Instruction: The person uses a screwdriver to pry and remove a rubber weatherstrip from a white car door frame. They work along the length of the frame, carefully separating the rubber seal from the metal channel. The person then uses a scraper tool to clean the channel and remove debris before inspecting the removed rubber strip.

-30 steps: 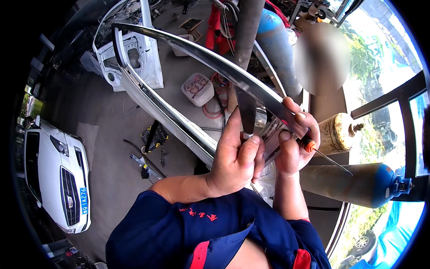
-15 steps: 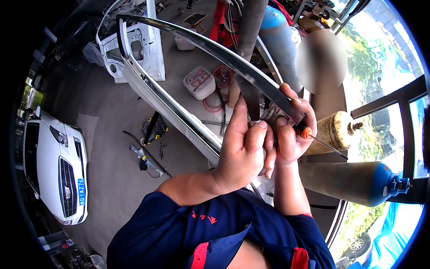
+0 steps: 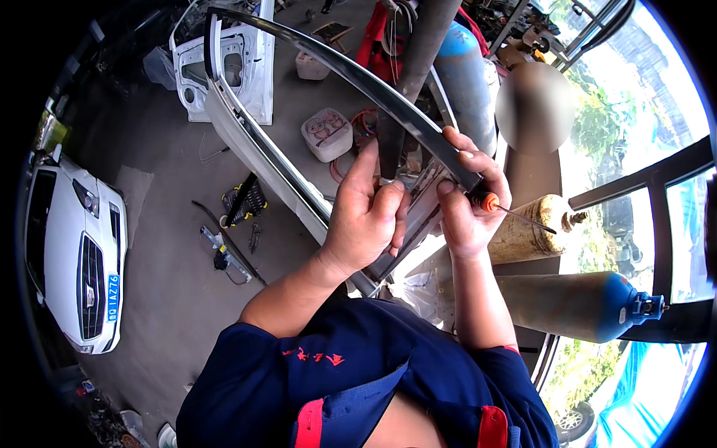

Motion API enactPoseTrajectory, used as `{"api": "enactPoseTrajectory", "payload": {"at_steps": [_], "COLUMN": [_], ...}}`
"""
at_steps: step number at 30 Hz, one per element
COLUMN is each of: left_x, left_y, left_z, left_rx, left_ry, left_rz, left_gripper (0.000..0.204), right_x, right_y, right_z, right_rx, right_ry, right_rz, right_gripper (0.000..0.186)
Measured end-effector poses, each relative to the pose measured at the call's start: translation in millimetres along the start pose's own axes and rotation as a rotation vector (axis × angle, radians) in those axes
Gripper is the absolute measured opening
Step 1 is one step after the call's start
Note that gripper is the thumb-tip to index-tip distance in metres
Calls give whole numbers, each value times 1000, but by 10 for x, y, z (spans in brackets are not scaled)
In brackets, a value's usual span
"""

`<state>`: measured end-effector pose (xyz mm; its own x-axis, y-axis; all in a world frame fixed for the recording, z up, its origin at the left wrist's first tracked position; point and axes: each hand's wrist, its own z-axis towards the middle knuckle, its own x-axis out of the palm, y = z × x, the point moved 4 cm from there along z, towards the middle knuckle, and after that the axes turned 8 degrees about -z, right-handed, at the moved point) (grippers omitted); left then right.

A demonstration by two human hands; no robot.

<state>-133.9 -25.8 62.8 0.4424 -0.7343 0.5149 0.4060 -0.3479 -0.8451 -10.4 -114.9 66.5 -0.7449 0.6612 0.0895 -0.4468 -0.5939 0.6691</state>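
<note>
A white car door's window frame [image 3: 299, 196] slants across the view before me, its upper arc covered by a long glossy black trim strip [image 3: 328, 60]. My left hand [image 3: 364, 213] is closed, thumb and fingers pinching the lower end of a dark flat strip [image 3: 390, 142] that hangs below the arc. My right hand [image 3: 474, 213] curls around the near end of the black trim, fingers over it and thumb below. The same hand holds an orange-handled screwdriver [image 3: 490, 201], its shaft pointing right, away from the door. Its palm hides part of the handle.
Gas cylinders stand at the back [image 3: 463, 82] and lie at right [image 3: 575, 305], near large windows. Another white door [image 3: 254, 75] leans far left. A white box [image 3: 327, 134], a window regulator [image 3: 224, 250] and a black-yellow item [image 3: 245, 201] are on the floor. A white car [image 3: 78, 254] is parked left.
My two hands, close together before, are now apart, the left drawn leftward with the dark strip's lower end. The right still holds the screwdriver at the trim's end. The whole view has shifted slightly.
</note>
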Motion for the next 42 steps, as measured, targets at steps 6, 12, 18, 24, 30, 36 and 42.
{"api": "enactPoseTrajectory", "payload": {"at_steps": [6,12,18,24,30,36,42], "left_x": [-92,-161,-186,-29,9,116,234], "left_y": [57,9,-66,23,199,353,484], "left_z": [-149,-283,-296,-53,123,176,325], "left_rx": [72,173,133,135,593,415,380], "left_ry": [-196,-242,-326,-240,-314,-302,-283], "left_rz": [-14,87,127,111,268,248,245], "left_gripper": [22,35,37,18,22,45,51], "right_x": [137,256,301,232,192,-28,-270], "right_y": [105,93,54,-99,-110,-106,-157], "right_z": [74,46,66,39,-28,-10,84], "right_rx": [-94,-113,-129,-182,9,114,152], "right_ry": [199,277,252,8,-222,-326,-340], "right_rz": [114,155,215,80,-11,-304,-356], "right_gripper": [38,43,44,42,50,54,54]}}
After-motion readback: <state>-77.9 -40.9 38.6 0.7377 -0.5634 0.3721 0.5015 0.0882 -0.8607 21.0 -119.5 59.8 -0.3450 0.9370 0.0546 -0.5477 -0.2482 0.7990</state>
